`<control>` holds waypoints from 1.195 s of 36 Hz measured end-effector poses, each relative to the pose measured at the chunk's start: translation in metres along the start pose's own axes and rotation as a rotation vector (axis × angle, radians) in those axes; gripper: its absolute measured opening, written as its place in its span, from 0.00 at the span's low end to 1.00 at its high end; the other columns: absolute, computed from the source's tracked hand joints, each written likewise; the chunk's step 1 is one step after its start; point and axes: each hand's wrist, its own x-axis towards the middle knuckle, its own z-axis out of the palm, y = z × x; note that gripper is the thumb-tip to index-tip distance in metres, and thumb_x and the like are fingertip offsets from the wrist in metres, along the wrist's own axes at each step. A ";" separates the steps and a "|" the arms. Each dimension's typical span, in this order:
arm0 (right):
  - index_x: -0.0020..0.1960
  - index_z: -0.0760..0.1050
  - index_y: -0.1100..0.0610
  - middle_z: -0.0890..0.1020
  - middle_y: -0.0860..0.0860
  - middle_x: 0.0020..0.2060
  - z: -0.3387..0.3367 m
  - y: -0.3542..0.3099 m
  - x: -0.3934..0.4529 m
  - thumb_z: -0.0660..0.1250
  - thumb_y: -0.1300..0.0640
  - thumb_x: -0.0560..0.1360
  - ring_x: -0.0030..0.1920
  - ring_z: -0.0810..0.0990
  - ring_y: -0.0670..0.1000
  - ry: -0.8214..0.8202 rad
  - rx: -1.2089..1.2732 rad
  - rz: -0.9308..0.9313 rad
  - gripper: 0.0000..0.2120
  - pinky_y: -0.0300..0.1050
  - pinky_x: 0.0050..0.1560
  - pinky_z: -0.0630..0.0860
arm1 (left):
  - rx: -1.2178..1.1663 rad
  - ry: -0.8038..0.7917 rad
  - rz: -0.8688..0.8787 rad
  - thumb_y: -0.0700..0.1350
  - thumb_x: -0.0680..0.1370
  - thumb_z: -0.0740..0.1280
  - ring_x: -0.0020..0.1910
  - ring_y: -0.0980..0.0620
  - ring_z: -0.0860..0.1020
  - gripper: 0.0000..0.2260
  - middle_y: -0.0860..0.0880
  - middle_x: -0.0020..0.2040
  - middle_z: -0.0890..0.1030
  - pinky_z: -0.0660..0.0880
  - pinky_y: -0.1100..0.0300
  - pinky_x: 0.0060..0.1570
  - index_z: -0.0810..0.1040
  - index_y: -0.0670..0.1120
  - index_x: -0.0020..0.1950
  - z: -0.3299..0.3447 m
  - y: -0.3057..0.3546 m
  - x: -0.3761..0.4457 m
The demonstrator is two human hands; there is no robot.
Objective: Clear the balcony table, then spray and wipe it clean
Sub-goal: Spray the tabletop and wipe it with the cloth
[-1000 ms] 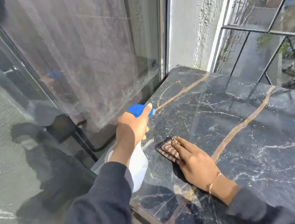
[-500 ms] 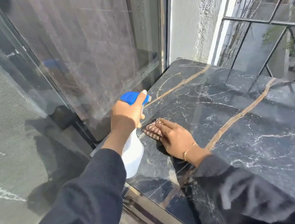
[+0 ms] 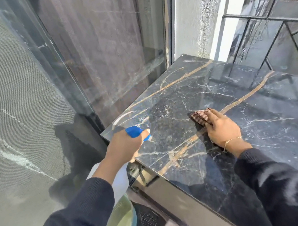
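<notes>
Left hand [image 3: 125, 147]: fingers wrapped round blue-topped spray bottle [image 3: 135, 132], at table's nine o'clock edge.
Right hand [image 3: 222, 129]: flat, pressing brown cloth [image 3: 199, 116] onto marble table [image 3: 255, 104].

No text, label, brand, number or sign can be read anywhere in this view.
</notes>
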 end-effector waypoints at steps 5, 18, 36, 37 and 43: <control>0.72 0.63 0.56 0.66 0.54 0.72 0.001 -0.001 -0.001 0.58 0.56 0.78 0.67 0.71 0.59 0.002 -0.028 -0.005 0.23 0.51 0.63 0.70 | 0.022 0.128 -0.012 0.61 0.72 0.66 0.25 0.48 0.72 0.21 0.46 0.27 0.76 0.72 0.58 0.36 0.70 0.44 0.31 -0.005 -0.002 -0.001; 0.69 0.67 0.59 0.71 0.55 0.68 0.000 0.000 0.012 0.59 0.58 0.76 0.63 0.73 0.60 0.065 -0.048 -0.022 0.21 0.53 0.57 0.74 | 0.069 0.365 0.002 0.62 0.73 0.64 0.33 0.43 0.79 0.22 0.43 0.39 0.82 0.79 0.53 0.46 0.81 0.44 0.46 -0.027 0.007 0.012; 0.73 0.62 0.54 0.64 0.53 0.73 0.045 -0.114 0.026 0.60 0.53 0.76 0.71 0.66 0.55 -0.144 0.025 -0.416 0.25 0.46 0.71 0.62 | -0.067 0.352 -0.010 0.60 0.73 0.65 0.16 0.55 0.71 0.18 0.49 0.27 0.78 0.71 0.64 0.28 0.82 0.46 0.44 -0.042 -0.023 0.010; 0.73 0.62 0.53 0.64 0.51 0.73 0.044 -0.112 0.010 0.61 0.52 0.76 0.71 0.65 0.53 -0.164 0.023 -0.470 0.26 0.44 0.71 0.62 | -0.073 0.350 -0.011 0.60 0.73 0.65 0.16 0.55 0.71 0.18 0.49 0.27 0.78 0.71 0.64 0.27 0.82 0.46 0.44 -0.041 -0.022 0.009; 0.69 0.70 0.56 0.71 0.52 0.69 0.021 -0.046 -0.040 0.67 0.56 0.73 0.64 0.76 0.54 -0.164 0.040 -0.479 0.24 0.50 0.64 0.73 | -0.140 0.328 -0.028 0.60 0.71 0.67 0.15 0.54 0.69 0.16 0.49 0.26 0.77 0.71 0.63 0.29 0.82 0.47 0.43 -0.040 -0.020 0.006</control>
